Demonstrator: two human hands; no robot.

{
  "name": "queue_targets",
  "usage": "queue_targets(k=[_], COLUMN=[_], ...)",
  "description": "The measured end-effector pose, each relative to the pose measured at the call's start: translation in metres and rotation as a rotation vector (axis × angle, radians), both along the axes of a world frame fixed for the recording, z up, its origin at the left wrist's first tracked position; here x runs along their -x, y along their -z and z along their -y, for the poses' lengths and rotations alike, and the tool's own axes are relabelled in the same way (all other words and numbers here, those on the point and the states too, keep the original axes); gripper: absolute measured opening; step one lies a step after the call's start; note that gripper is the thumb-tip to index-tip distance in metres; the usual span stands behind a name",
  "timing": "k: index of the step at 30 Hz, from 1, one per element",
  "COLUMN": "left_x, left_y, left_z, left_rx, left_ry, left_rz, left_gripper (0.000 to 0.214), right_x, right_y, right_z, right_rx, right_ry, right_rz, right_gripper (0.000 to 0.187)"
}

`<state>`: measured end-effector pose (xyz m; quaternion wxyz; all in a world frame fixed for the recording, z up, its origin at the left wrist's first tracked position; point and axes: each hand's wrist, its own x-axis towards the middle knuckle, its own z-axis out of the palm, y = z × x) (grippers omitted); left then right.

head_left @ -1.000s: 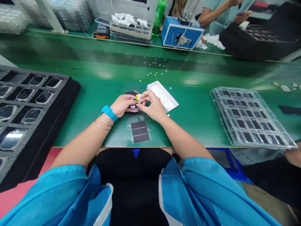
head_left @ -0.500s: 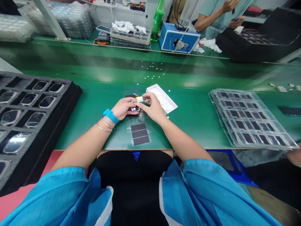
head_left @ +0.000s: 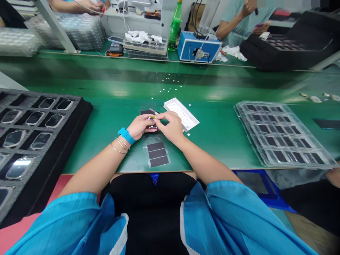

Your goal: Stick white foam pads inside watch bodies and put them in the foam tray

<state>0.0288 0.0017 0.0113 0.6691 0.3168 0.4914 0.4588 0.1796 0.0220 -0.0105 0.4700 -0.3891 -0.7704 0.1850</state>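
Over the middle of the bench, my left hand [head_left: 138,127] is closed round a small smartwatch case [head_left: 152,125], its open inside facing up. My right hand [head_left: 172,126] meets it from the right, thumb and fingertips pinched at the case's upper edge. A yellow-edged battery [head_left: 153,117] shows between the fingertips, mostly hidden by them. A thin metal tool [head_left: 154,111], perhaps tweezers, sticks out beyond the right fingers. Under the hands lies a dark pad [head_left: 145,112]. Nearer me is a clear sheet with three black rectangular stickers [head_left: 158,154].
A white box lid [head_left: 196,122] with small bits stands right of my hands. A black foam tray [head_left: 86,106] of watches sits left, stacked clear plastic trays [head_left: 245,132] right. White scraps [head_left: 170,79] dot the bench. Behind are a blue box [head_left: 186,49], a green bottle [head_left: 174,32] and co-workers' hands [head_left: 261,28].
My right hand has brought the white and yellow battery down onto the watch case, where its fingers now cover most of it. Another person's hands have appeared at the upper left.
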Motion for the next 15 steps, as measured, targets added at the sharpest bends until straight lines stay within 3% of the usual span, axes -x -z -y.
queue_targets(k=[3, 7, 10, 15], left_x=[0.0041, 0.0074, 0.007, 0.0073], left_y=[-0.0004, 0.0006, 0.0025, 0.0045], left_z=[-0.0016, -0.0031, -0.0034, -0.0035], left_rx=[0.054, 0.081, 0.028, -0.029], left_ry=[-0.001, -0.014, -0.008, -0.001], left_rz=[0.169, 0.267, 0.231, 0.173], left_gripper=[0.027, 0.023, 0.022, 0.021], right_x=[-0.0001, -0.004, -0.007, -0.0082], right_y=[0.0026, 0.002, 0.0016, 0.0026], right_z=[-0.0014, -0.0028, -0.0045, -0.0082], right_rx=[-0.157, -0.219, -0.197, -0.063], right_ry=[-0.002, -0.05, -0.081, -0.122], right_rz=[0.199, 0.38, 0.392, 0.242], right_gripper=[0.017, 0.024, 0.018, 0.011])
